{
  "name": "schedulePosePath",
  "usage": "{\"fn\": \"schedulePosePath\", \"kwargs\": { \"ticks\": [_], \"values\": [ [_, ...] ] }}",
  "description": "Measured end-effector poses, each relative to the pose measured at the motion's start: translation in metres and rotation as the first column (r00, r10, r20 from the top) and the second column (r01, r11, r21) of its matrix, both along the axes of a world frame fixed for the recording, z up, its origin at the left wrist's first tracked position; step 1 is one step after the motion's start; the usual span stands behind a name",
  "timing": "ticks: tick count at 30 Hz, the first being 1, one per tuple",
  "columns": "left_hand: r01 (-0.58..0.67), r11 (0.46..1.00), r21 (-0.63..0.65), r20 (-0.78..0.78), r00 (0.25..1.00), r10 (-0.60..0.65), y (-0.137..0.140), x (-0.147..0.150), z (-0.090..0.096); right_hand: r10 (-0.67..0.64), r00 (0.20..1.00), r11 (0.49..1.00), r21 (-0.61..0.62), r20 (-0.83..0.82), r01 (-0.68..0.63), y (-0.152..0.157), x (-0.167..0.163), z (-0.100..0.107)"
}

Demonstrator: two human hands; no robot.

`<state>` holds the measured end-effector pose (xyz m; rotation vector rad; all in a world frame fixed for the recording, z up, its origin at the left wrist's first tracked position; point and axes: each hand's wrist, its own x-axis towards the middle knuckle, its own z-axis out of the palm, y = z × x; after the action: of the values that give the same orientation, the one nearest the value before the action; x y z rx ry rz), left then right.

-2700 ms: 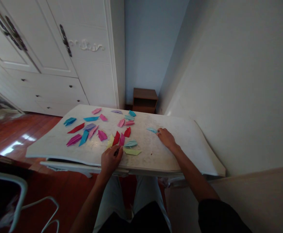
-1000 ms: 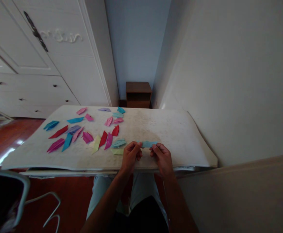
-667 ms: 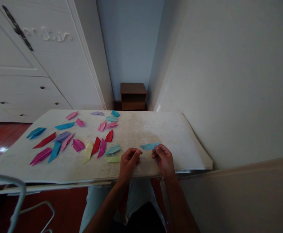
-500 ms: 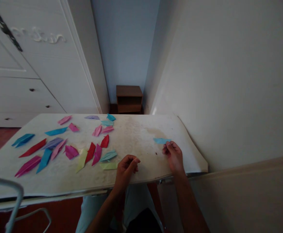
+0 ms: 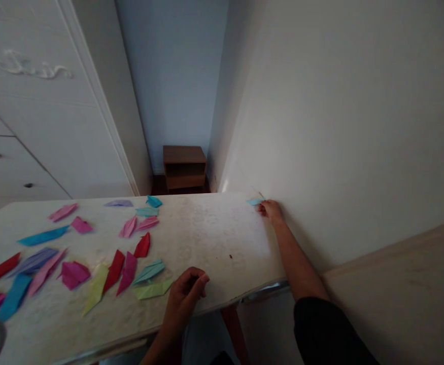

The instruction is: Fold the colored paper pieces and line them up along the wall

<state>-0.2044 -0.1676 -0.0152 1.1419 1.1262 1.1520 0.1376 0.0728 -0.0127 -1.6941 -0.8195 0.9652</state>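
Observation:
My right hand (image 5: 270, 210) reaches to the far right corner of the table, close to the wall. Its fingertips pinch one end of a light blue folded paper piece (image 5: 252, 202), held at or just above the tabletop. Near the table's front edge, my left hand (image 5: 185, 294) hangs with curled fingers, thumb against the index finger, and nothing shows in it. Beside it on the left lie a light green folded paper piece (image 5: 153, 290) and a teal one (image 5: 149, 271).
Several folded paper pieces, such as a red one (image 5: 142, 245) and a yellow one (image 5: 96, 288), spread over the left of the white table (image 5: 206, 228). A dark speck (image 5: 230, 256) lies on the right half. Beyond stand a brown cabinet (image 5: 184, 154) and a white wardrobe (image 5: 54, 126).
My right hand has carried the light blue paper piece away from me to the far corner. The camera view has turned right. My left hand keeps its curled pose near the front edge.

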Motion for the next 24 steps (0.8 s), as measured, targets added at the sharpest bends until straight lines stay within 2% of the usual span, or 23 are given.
{"fn": "schedulePosePath", "kwargs": {
  "ticks": [5, 9, 12, 15, 19, 24],
  "values": [
    [0.022, 1.000, 0.013, -0.073, 0.997, -0.021, 0.002, -0.002, -0.002, -0.002, 0.987, 1.000, -0.029, 0.159, 0.007, 0.016, 0.007, -0.013],
    [0.035, 0.999, 0.012, -0.084, 0.996, -0.034, 0.006, -0.001, -0.003, -0.067, 0.915, 0.998, 0.044, 0.398, 0.054, 0.014, 0.006, -0.019],
    [0.028, 0.999, 0.029, -0.107, 0.994, -0.025, 0.005, 0.001, -0.001, -0.109, 0.792, 0.991, 0.132, 0.601, 0.037, 0.005, -0.004, -0.024],
    [0.036, 0.998, 0.043, -0.136, 0.990, -0.030, 0.003, 0.003, 0.003, -0.064, 0.633, 0.983, 0.158, 0.772, -0.094, -0.003, -0.017, -0.027],
    [0.054, 0.997, 0.055, -0.161, 0.986, -0.045, 0.001, 0.004, 0.006, 0.056, 0.436, 0.969, 0.057, 0.898, -0.240, -0.004, -0.025, -0.029],
    [0.046, 0.996, 0.079, -0.166, 0.986, -0.032, 0.001, 0.004, 0.003, 0.144, 0.270, 0.959, -0.067, 0.952, -0.276, 0.004, -0.019, -0.034]
  ]
}}
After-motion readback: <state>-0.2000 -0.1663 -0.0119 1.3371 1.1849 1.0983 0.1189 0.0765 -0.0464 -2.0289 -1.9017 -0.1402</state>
